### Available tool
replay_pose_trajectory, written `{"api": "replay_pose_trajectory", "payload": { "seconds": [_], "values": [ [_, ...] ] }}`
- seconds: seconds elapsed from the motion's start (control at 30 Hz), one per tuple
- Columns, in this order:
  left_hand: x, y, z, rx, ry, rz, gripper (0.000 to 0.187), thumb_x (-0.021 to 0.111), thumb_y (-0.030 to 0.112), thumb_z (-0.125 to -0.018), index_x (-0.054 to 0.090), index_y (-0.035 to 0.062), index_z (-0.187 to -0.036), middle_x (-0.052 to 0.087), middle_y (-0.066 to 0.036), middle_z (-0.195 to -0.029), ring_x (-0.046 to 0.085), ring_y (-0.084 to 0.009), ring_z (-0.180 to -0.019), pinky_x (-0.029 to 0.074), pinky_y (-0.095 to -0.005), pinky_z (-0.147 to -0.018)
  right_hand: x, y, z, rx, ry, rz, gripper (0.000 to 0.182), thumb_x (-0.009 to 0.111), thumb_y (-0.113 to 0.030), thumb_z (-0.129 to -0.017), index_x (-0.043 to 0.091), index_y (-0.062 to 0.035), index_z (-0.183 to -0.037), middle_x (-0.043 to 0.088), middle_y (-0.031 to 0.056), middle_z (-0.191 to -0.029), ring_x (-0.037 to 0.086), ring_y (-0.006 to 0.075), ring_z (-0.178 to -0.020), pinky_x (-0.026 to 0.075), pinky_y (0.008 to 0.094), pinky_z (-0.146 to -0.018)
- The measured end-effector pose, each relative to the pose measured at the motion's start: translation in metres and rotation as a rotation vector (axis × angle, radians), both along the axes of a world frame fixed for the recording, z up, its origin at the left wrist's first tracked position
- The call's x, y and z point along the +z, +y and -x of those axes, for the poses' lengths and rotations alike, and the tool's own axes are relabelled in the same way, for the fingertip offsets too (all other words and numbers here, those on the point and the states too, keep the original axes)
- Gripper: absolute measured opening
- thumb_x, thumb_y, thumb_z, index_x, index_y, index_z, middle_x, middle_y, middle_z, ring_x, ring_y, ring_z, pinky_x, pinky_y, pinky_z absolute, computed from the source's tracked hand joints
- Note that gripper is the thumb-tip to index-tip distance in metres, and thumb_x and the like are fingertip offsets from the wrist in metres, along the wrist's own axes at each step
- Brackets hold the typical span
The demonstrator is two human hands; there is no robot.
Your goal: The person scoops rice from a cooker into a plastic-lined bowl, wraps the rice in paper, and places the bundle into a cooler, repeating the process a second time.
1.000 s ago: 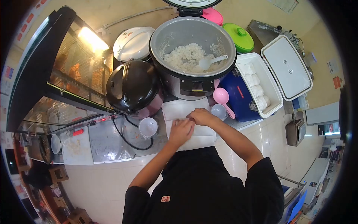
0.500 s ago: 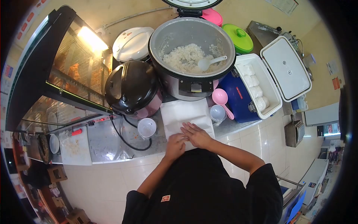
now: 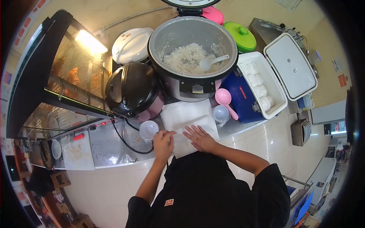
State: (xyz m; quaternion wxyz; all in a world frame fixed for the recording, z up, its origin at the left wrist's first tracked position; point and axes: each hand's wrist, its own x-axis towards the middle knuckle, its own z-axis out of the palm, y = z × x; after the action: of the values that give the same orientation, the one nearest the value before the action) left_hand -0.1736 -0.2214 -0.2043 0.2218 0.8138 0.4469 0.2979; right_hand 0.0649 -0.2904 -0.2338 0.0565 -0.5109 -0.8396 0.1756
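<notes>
A stack of white wrapping paper (image 3: 182, 112) lies on the metal counter in front of me, its near part creased and reaching the edge by my shirt. My right hand (image 3: 201, 140) rests flat on the paper with its fingers spread. At the paper's left side is my left hand (image 3: 164, 146), fingers loosely bent and thumb sticking out to the right; I see nothing held in it. Just left of that hand stands a small clear plastic bowl (image 3: 149, 130). Another clear bowl (image 3: 221, 114) sits by the paper's right edge, beside a pink ladle (image 3: 223, 97).
Behind the paper stands a large open rice cooker (image 3: 193, 84) with rice (image 3: 186, 57) and a white paddle (image 3: 213, 62). A closed dark cooker (image 3: 134, 91) and a lit glass cabinet (image 3: 76, 72) are left. An open blue cooler (image 3: 241, 97) holds several white wrapped bundles (image 3: 260, 90).
My left hand has moved left, away from my right hand, to the paper's left side by the clear bowl. My right hand stays on the paper, fingers more spread. The view has shifted slightly.
</notes>
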Motion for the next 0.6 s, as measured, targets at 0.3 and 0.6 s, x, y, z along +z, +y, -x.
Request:
{"api": "replay_pose_trajectory", "payload": {
  "seconds": [0.3,0.6],
  "values": [
    [-0.049,-0.036,-0.052,-0.172,0.070,0.153,0.058,0.059,0.010,-0.090,0.042,-0.0029,-0.144,0.045,-0.024,-0.147,0.043,-0.0388,-0.138,0.034,-0.0484,-0.115,-0.021,-0.003,-0.010,-0.020,0.066,-0.120,0.066,0.057,-0.016,-0.088,0.036,0.0019,-0.148,0.037,0.0225,-0.154,0.034,0.0344,-0.145,0.023,0.0487,-0.121],
    [-0.097,-0.027,-0.005,-0.242,0.186,-0.015,0.036,0.060,0.014,-0.091,0.060,0.0076,-0.127,0.063,-0.017,-0.126,0.060,-0.0259,-0.119,0.038,-0.0482,-0.109,-0.051,-0.007,-0.065,-0.030,0.084,-0.247,0.049,0.054,-0.006,-0.087,0.053,-0.0078,-0.136,0.069,0.0130,-0.122,0.066,0.0257,-0.114,0.036,0.0464,-0.115]
  ]
}}
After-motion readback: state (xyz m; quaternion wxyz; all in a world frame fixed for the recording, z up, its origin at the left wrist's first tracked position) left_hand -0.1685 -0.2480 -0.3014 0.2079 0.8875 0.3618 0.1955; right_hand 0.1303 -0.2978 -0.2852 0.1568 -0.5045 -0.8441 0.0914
